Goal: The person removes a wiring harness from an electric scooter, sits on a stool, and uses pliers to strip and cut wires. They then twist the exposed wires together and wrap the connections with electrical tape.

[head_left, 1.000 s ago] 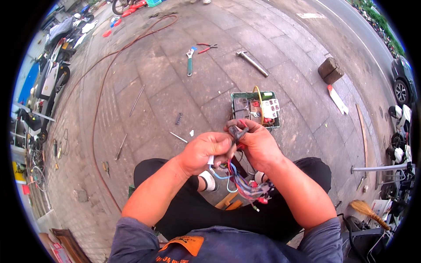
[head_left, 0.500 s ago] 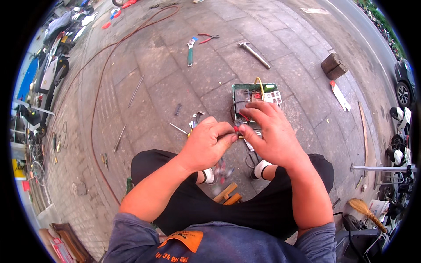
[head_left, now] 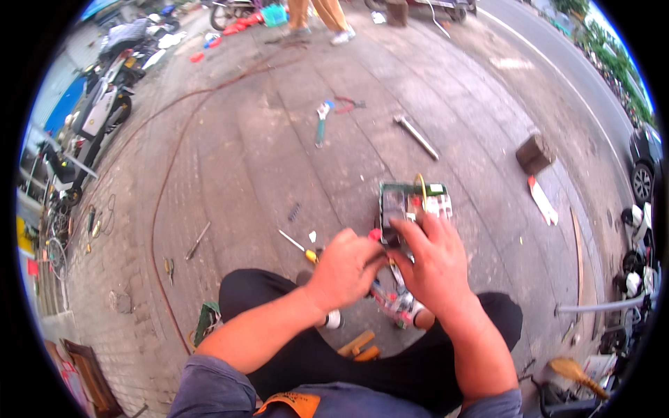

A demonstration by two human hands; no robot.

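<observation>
Squatting on the paved ground, the person works both hands at an opened green circuit box (head_left: 411, 202) with coloured wires. Left hand (head_left: 345, 268) pinches a wire bundle (head_left: 390, 299); right hand (head_left: 435, 265) rests fingers spread on the box. The wiring looks unfinished, with tools lying about.
</observation>
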